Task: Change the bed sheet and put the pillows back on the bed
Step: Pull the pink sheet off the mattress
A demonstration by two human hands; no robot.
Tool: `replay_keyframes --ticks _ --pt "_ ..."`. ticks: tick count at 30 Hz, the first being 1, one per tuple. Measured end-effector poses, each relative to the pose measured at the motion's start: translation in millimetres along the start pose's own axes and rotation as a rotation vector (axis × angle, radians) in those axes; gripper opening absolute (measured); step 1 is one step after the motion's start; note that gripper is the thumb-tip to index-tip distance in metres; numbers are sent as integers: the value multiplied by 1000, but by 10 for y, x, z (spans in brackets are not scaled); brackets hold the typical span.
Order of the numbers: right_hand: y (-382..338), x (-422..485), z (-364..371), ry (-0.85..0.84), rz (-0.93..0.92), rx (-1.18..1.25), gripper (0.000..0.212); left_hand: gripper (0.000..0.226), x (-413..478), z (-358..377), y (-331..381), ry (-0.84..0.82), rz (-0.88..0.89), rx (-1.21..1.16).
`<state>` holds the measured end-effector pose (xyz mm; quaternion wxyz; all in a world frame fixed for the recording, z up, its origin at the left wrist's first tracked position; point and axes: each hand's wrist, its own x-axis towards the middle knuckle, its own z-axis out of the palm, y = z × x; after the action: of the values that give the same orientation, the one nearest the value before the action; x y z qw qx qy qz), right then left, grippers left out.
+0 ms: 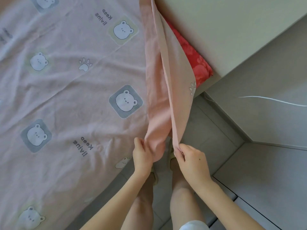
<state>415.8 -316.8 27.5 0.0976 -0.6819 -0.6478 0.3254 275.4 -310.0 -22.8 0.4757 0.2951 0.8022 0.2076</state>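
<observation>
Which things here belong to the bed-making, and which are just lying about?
Part of the job: pink bear-print sheet; left hand and right hand, both gripping its edge; red floral cloth beneath it.
Just about: cream cabinet; white cable on the floor.

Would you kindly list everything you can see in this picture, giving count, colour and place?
bed sheet: one, pink with bear, paw and lettering prints, spread over the bed at left, right edge lifted
red fabric: one, red patterned, uncovered beneath the lifted edge, against the cream surface
cream surface: one, cream, top right beside the bed
floor: one, grey tiles, right and bottom
cable: one, white, on the floor at right
slippers: two, pale yellowish, on the feet, mostly hidden
legs: two, bare, bottom centre
left hand: one, grips bunched sheet
right hand: one, pinches the sheet's edge
</observation>
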Motion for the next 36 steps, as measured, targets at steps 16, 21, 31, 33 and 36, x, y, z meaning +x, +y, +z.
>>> replay_keyframes --ticks 16,21,31,33,36 --pt "-1610 -9 -1317 -79 81 362 19 38 -924 -1573 1447 -243 454 -1" --pt "-2092 -15 -1582 -144 -15 348 20 36 -1137 -1903 1688 -182 573 -11" --pt "-2486 291 -1827 -322 -59 458 25 28 -1342 -2077 2067 103 568 18" --pt "-2513 378 -1911 -360 -57 467 21 29 -1353 -2044 2199 139 546 38" --pt "-2503 542 -2074 -424 -49 463 24 29 -1332 -1963 2379 173 523 61"
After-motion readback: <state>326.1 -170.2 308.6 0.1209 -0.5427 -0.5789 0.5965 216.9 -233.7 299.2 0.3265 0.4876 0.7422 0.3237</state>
